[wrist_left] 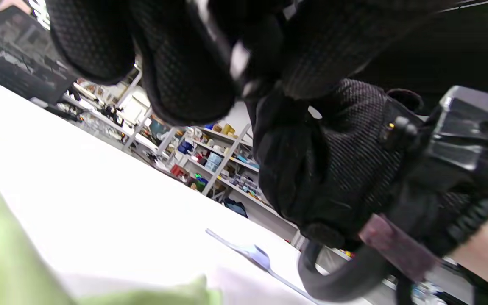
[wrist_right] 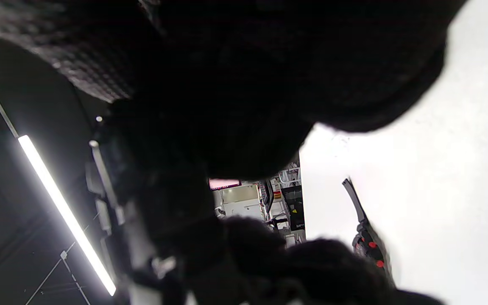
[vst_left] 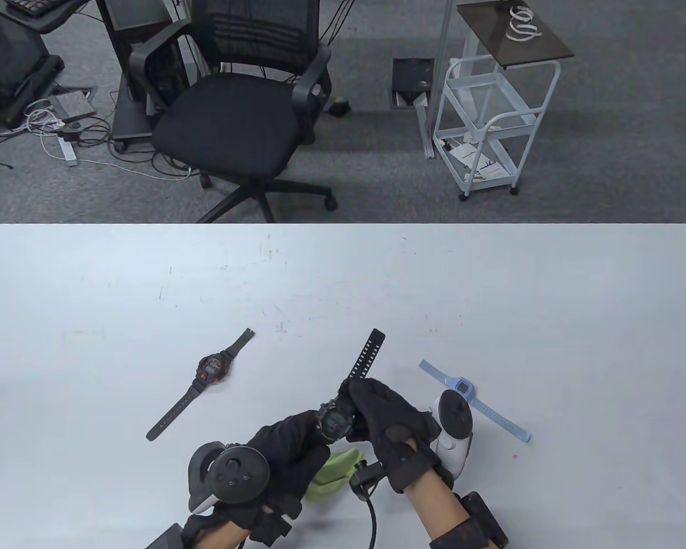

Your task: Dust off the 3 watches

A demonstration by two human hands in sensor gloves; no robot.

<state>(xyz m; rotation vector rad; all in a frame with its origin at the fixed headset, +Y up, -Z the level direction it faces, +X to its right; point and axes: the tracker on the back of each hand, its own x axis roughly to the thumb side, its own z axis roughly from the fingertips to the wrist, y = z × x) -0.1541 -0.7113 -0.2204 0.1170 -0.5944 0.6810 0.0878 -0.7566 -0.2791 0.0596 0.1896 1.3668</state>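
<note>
A black digital watch [vst_left: 335, 422] is held above the table between both gloved hands, its perforated strap [vst_left: 367, 354] sticking up and away. My left hand [vst_left: 297, 443] grips its near side, and my right hand [vst_left: 371, 409] curls over its far side and strap root. A green cloth [vst_left: 334, 472] lies bunched under and between the hands; whether a hand holds it I cannot tell. A red-and-black watch [vst_left: 211, 369] lies flat to the left, also in the right wrist view [wrist_right: 369, 245]. A light blue watch [vst_left: 463, 388] lies to the right, seen faintly in the left wrist view [wrist_left: 260, 258].
The white table [vst_left: 491, 297] stretches far beyond the watches. Past its far edge stand a black office chair [vst_left: 240, 114] and a white wire cart [vst_left: 491, 126] on grey carpet.
</note>
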